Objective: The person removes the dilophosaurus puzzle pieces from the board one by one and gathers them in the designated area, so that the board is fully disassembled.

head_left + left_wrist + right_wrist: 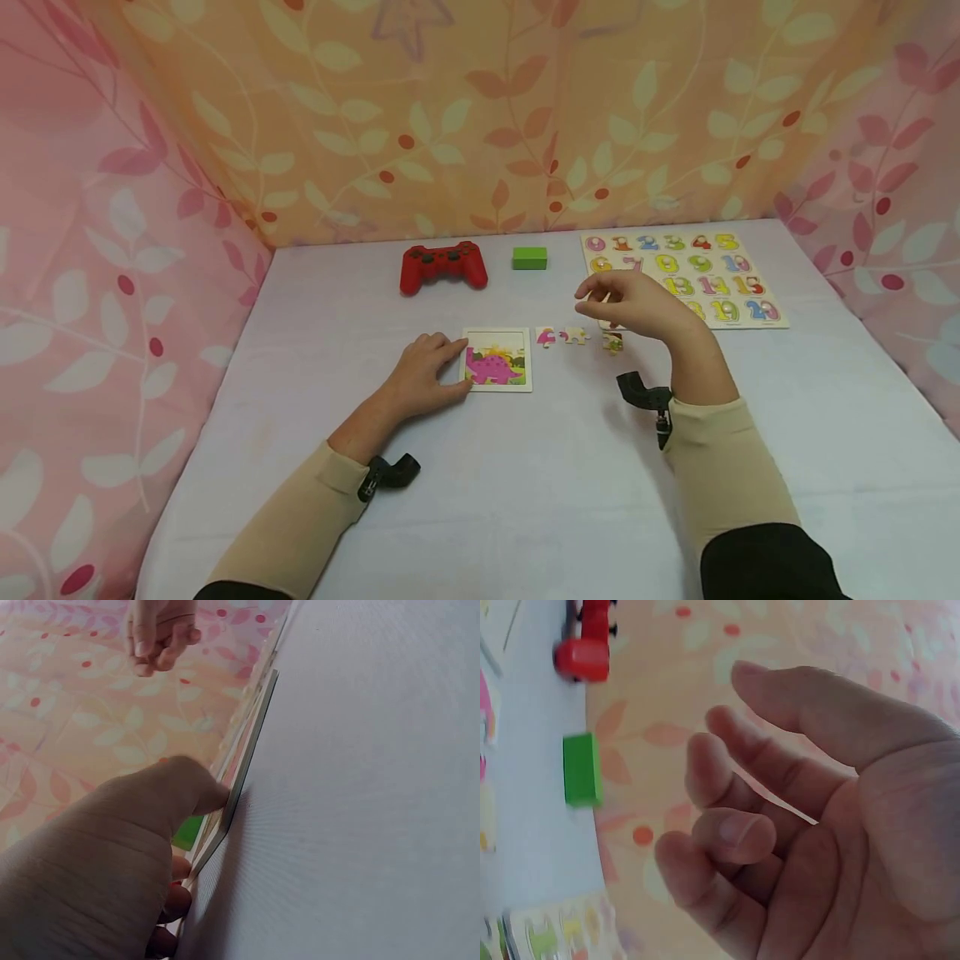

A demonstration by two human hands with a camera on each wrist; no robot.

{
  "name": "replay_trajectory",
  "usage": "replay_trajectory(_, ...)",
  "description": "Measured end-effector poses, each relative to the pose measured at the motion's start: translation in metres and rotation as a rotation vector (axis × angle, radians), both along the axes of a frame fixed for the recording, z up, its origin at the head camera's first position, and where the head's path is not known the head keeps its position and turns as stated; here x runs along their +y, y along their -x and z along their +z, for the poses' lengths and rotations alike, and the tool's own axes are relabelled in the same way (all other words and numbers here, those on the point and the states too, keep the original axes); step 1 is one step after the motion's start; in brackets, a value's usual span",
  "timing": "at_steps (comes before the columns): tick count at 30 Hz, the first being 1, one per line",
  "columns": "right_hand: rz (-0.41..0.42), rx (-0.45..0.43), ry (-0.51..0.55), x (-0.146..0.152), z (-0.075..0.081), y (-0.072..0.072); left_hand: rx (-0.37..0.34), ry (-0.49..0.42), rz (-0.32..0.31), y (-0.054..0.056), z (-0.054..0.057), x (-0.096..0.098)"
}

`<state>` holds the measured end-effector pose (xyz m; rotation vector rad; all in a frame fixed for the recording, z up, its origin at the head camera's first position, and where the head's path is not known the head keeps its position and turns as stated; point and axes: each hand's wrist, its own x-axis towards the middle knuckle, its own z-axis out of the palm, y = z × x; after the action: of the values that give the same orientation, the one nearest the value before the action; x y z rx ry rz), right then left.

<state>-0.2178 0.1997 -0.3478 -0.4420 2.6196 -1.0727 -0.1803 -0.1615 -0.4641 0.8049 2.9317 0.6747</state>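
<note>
In the head view, a small jigsaw puzzle (495, 367) in a white frame lies flat, showing a purple dinosaur; the strip along its top is blank. My left hand (425, 375) holds the frame at its left side, thumb by the near corner and a fingertip by the far one. The left wrist view shows the thumb (206, 796) against the frame's edge (247, 761). Right of the frame lie three loose pieces: a pink one (545, 337), a pale one (575, 335) and a greenish one (612, 342). Above them hovers my right hand (637, 304), fingers loosely bent, holding nothing.
A number board (776, 308) lies at the back right, partly behind the right hand. Toward the back sit a red game controller (444, 265) and a green block (529, 258). Patterned curtains (480, 125) enclose the white table (525, 492) at the back and sides.
</note>
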Motion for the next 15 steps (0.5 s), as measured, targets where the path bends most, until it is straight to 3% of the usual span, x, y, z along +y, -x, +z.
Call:
replay_trajectory(6, 0.060, 0.092, 0.018, -0.031, 0.005, -0.011, -0.026, 0.028, -0.016, 0.001, 0.000, -0.001)
replay_trajectory(15, 0.114, 0.160, 0.074, -0.075, 0.002, -0.025, -0.055, 0.033, -0.001, 0.002, 0.001, -0.001)
